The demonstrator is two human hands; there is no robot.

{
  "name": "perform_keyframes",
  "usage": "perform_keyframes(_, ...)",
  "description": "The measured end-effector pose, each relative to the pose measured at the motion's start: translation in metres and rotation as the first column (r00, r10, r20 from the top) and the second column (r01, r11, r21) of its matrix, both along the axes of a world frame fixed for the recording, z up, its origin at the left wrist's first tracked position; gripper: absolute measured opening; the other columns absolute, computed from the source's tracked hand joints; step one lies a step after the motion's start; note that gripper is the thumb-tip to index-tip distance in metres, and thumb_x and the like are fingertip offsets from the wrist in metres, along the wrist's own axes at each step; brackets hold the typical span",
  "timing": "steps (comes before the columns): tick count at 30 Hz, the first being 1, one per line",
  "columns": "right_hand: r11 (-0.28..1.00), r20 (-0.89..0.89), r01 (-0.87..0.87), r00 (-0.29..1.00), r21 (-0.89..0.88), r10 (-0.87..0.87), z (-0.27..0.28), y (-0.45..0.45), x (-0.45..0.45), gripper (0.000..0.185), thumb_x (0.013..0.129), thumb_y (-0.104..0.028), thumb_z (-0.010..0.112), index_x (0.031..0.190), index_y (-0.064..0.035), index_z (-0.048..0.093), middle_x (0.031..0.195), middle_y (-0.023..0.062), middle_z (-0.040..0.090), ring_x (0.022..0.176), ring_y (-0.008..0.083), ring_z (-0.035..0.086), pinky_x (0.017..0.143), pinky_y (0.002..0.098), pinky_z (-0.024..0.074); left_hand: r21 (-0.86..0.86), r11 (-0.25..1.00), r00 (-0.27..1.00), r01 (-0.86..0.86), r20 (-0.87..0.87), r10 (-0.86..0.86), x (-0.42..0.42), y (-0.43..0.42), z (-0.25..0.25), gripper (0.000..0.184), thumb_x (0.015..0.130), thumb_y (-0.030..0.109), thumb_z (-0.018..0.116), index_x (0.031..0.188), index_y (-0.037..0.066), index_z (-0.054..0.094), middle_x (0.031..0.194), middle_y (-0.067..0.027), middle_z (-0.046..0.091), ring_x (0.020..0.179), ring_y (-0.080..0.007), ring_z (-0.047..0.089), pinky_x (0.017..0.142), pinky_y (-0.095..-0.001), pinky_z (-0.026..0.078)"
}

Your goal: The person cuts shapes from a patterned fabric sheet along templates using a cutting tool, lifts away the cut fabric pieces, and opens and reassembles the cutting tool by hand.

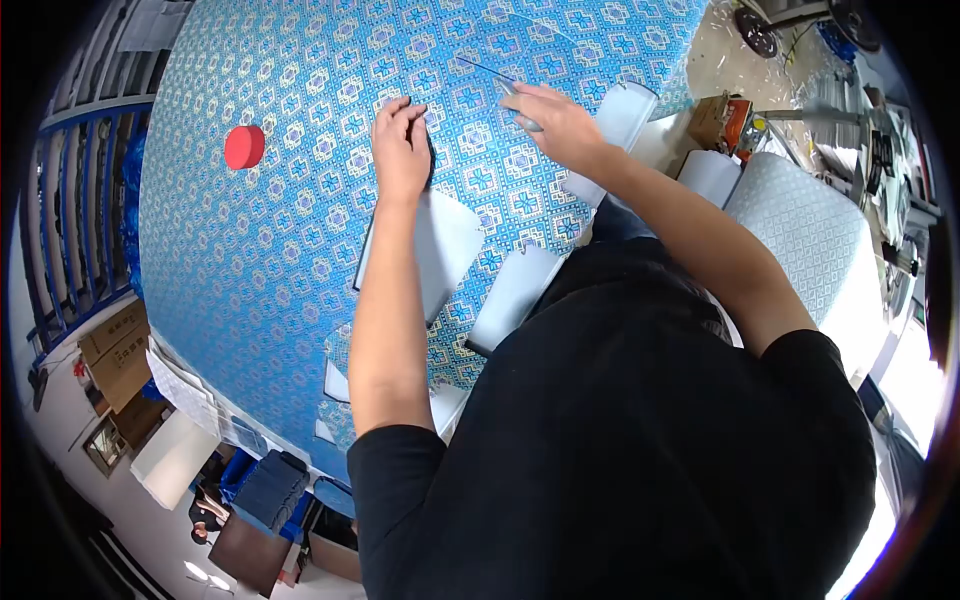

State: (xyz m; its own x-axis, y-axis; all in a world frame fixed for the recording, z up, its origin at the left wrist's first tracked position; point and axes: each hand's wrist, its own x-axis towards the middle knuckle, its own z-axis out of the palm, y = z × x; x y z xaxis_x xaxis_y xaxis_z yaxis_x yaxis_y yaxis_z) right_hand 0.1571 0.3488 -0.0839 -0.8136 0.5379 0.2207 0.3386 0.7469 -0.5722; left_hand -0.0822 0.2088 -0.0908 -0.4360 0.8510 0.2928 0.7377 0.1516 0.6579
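Observation:
My left hand (402, 150) rests on the blue patterned fabric (270, 250), fingers apart and slightly bent, with nothing visible in them. To its right, my right hand (555, 122) is closed around a grey-handled tool (528, 123); the fingers hide part of it, so its exact kind is unclear. A thin dark line (485, 68), perhaps its blade, runs up and left from that hand over the fabric. Below my left forearm sits a white, dark-edged flat piece (445, 245). Another white piece (515, 295) lies nearer my body, and a third (625, 115) is just right of my right hand.
A red round block (244, 147) sits on the fabric at the left. A blue metal rack (75, 200) stands beyond the left edge. Grey patterned padding (800, 225) and a cardboard box (708, 118) are at the right. A person (207, 515) is far off at lower left.

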Motion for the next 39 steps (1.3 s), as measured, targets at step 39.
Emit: perform_keyframes(39,0.996,-0.215,-0.086,0.973,0.006,0.085,-0.019,0.264,-0.028,0.043,0.094,-0.013,0.064,0.137,-0.012,0.059,0.138,0.023,0.062,0.138,0.0405,0.052,0.119,0.0506,0.0377,-0.146,0.134,0.033,-0.98,0.547,0.837,0.144,-0.134,0.094,0.071,0.093,0.019,0.078,0.147,-0.008,0.042,0.131,-0.0199,0.063,0.109,-0.0247,0.064,0.096,-0.0378,0.051)
